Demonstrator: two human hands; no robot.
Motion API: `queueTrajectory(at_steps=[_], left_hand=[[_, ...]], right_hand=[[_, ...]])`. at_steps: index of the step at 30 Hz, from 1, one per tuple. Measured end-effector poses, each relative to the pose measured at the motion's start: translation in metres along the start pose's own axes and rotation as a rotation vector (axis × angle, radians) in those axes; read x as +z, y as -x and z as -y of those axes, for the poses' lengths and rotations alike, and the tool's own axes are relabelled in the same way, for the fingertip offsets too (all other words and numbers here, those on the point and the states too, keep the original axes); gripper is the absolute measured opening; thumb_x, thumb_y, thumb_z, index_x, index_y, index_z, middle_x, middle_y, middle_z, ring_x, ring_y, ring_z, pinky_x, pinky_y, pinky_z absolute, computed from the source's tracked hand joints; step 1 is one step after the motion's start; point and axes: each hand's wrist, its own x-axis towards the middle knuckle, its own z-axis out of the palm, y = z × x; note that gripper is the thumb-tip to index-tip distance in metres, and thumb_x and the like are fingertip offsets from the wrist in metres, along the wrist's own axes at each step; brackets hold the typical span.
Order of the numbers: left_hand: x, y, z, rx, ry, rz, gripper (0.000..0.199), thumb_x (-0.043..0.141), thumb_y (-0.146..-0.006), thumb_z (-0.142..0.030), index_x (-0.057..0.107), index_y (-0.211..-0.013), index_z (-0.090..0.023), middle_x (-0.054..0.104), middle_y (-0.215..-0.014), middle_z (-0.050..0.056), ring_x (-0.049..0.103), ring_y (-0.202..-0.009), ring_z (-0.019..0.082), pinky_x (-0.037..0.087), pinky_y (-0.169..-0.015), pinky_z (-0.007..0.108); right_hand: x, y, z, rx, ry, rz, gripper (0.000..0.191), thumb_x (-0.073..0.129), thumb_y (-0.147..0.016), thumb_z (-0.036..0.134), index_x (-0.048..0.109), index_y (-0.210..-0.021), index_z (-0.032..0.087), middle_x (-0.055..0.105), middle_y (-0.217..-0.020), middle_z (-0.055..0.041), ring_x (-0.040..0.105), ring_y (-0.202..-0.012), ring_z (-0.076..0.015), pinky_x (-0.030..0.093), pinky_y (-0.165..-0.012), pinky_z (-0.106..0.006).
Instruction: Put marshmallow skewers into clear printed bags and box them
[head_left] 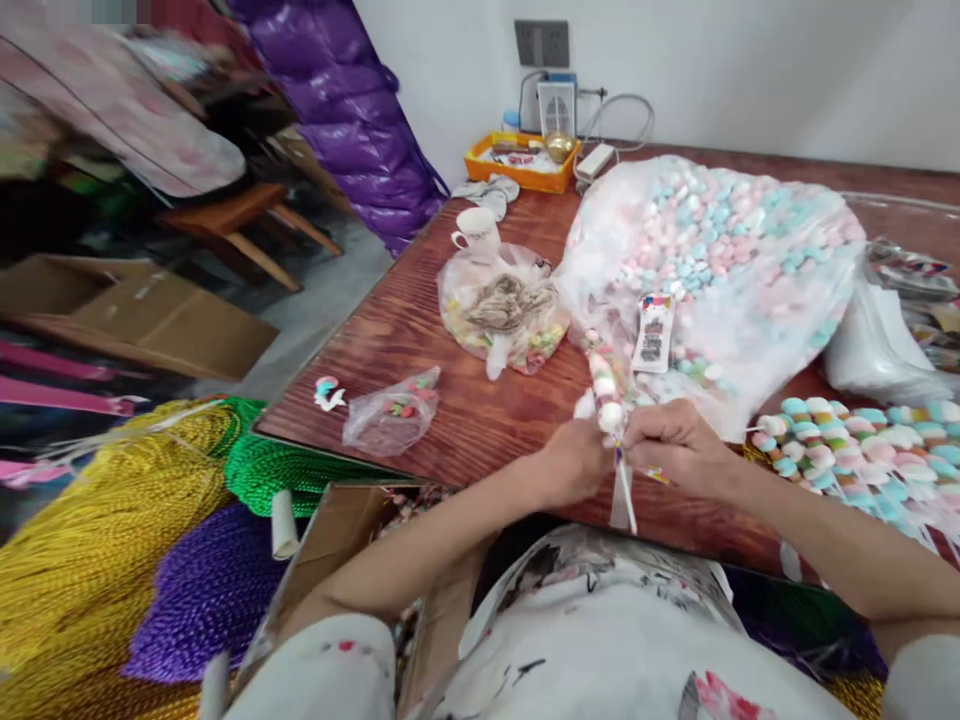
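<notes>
Our right hand (679,450) has thumb & index pressed together, pinching the clear wrapper at the lower end of the marshmallow skewer (606,385), just under the bottom white pc. Our left hand (574,465) curls in round the same end from the left; its fingertips are mostly hidden, so exact contact there we can't tell. The skewer sits betw. our hands over the desk's near edge, sweets pointing far, white stick (628,505) toward us, prob. b/c that puts the wrapper's neck where both sets of fingers meet.

Just beyond, a printed card (654,345) lies on the big bag (750,230) of pink, blue & white marshmallows, prob. set there for quick reach. Near right, a heap of skewers (862,445) lies w/in reach but out of our elbow's way, we'd guess; clear packaging (874,350) is behind it.

On the desk's (480,430) left: a small bag (394,410) w/ a few red & green pcs, a loose candy pc (328,392) nr the edge, a bag of mixed sweets (502,310), a mug (478,230) behind. Far side: orange tray (480,160), prob. parked there as less needed. Off-desk left: yellow strands (112,530), purple strands (210,570), a carton (165,320).
</notes>
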Motion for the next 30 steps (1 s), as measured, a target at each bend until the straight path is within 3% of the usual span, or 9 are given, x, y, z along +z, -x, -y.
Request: queueTrajectory(at_steps=[3, 5, 7, 10, 14, 18, 23, 27, 30], left_hand=[[-0.014, 0.0, 0.027, -0.271, 0.598, -0.365, 0.033, 0.059, -0.089, -0.034, 0.065, -0.116, -0.017, 0.069, -0.104, 0.01, 0.062, -0.092, 0.021, 0.049, -0.081, 0.032], [-0.021, 0.002, 0.026, -0.339, 0.861, -0.544, 0.042, 0.063, -0.087, -0.04, 0.062, -0.124, -0.02, 0.066, -0.119, 0.009, 0.062, -0.101, 0.021, 0.048, -0.087, 0.03], [-0.019, 0.005, 0.019, -0.413, 1.005, -0.64, 0.051, 0.067, -0.084, -0.039, 0.057, -0.132, -0.025, 0.062, -0.127, 0.007, 0.059, -0.109, 0.019, 0.048, -0.09, 0.028], [-0.007, 0.015, 0.009, -0.545, 1.241, -0.635, 0.066, 0.068, -0.084, -0.039, 0.042, -0.144, -0.031, 0.059, -0.129, 0.006, 0.058, -0.109, 0.017, 0.05, -0.086, 0.027], [0.004, 0.026, 0.006, -0.605, 1.482, -0.35, 0.06, 0.073, -0.08, -0.033, 0.052, -0.136, -0.023, 0.063, -0.123, 0.01, 0.062, -0.1, 0.019, 0.053, -0.083, 0.031], [0.01, 0.029, 0.006, -0.505, 1.397, -0.443, 0.085, 0.082, -0.063, -0.012, 0.047, -0.14, -0.026, 0.066, -0.118, 0.007, 0.062, -0.095, 0.015, 0.052, -0.082, 0.026], [0.025, 0.029, 0.001, -0.445, 1.226, -0.509, 0.103, 0.079, -0.066, -0.013, 0.025, -0.151, -0.034, 0.062, -0.124, 0.006, 0.062, -0.087, 0.011, 0.052, -0.073, 0.022], [0.035, 0.031, -0.004, -0.403, 0.844, -0.52, 0.091, 0.07, -0.077, -0.019, 0.02, -0.153, -0.028, 0.059, -0.133, 0.011, 0.064, -0.1, 0.018, 0.054, -0.083, 0.03], [0.037, 0.035, 0.002, -0.262, 0.427, -0.464, 0.061, 0.063, -0.084, -0.024, 0.046, -0.142, -0.018, 0.063, -0.127, 0.015, 0.062, -0.11, 0.026, 0.051, -0.094, 0.039]], right_hand=[[0.02, 0.007, -0.002, 0.109, -0.18, 0.158, 0.02, 0.055, -0.081, 0.015, 0.054, -0.062, 0.016, 0.049, -0.059, 0.0045, 0.046, -0.055, -0.0087, 0.036, -0.054, -0.021], [0.028, 0.008, -0.011, 0.094, -0.072, 0.104, 0.021, 0.052, -0.081, 0.013, 0.054, -0.061, 0.016, 0.048, -0.058, 0.004, 0.045, -0.054, -0.0091, 0.034, -0.054, -0.021], [0.031, 0.005, -0.022, -0.028, 0.194, -0.052, 0.021, 0.049, -0.081, 0.009, 0.055, -0.061, 0.016, 0.05, -0.059, 0.0019, 0.045, -0.055, -0.0103, 0.032, -0.055, -0.023], [0.029, -0.001, -0.034, -0.296, 0.644, -0.255, 0.023, 0.045, -0.081, 0.006, 0.056, -0.064, 0.016, 0.054, -0.064, -0.0023, 0.044, -0.059, -0.0129, 0.031, -0.058, -0.027], [0.036, -0.005, -0.042, -0.478, 0.898, -0.372, 0.023, 0.044, -0.084, 0.008, 0.057, -0.068, 0.016, 0.056, -0.066, -0.0039, 0.044, -0.062, -0.0155, 0.03, -0.06, -0.029], [0.045, 0.001, -0.047, -0.485, 0.896, -0.303, 0.024, 0.043, -0.087, 0.008, 0.059, -0.071, 0.016, 0.057, -0.068, -0.0045, 0.043, -0.062, -0.0156, 0.028, -0.059, -0.03], [0.036, 0.013, -0.044, -0.288, 0.507, -0.138, 0.021, 0.043, -0.09, 0.009, 0.06, -0.079, 0.016, 0.058, -0.074, -0.0032, 0.048, -0.067, -0.0134, 0.033, -0.061, -0.026], [0.029, 0.017, -0.034, -0.041, 0.156, -0.07, 0.017, 0.047, -0.087, 0.014, 0.055, -0.072, 0.017, 0.055, -0.071, -0.0005, 0.047, -0.067, -0.0121, 0.035, -0.065, -0.026], [0.039, 0.016, -0.031, 0.209, -0.294, -0.033, 0.016, 0.051, -0.08, 0.022, 0.049, -0.064, 0.018, 0.045, -0.06, 0.0039, 0.037, -0.056, -0.0098, 0.031, -0.057, -0.024]])
